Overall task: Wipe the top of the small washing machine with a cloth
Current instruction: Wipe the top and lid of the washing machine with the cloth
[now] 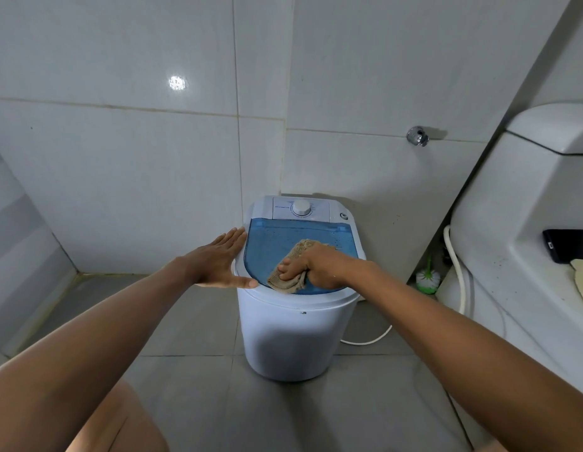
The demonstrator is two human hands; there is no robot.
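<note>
The small white washing machine [293,334] stands on the grey floor in a tiled corner. Its top is a see-through blue lid [267,243] with a white dial [301,208] behind it. A tan cloth [300,247] lies on the lid's near right part. My right hand [316,265] presses down on the cloth and grips its lower end. My left hand [218,261] lies flat with fingers stretched out against the left rim of the machine, thumb on the front edge of the lid.
A white toilet cistern [528,190] fills the right side, with a dark phone-like object [567,244] on its ledge. A green-and-white brush [428,278] and a white hose [459,272] sit between toilet and machine. A chrome valve [418,136] sticks out of the wall.
</note>
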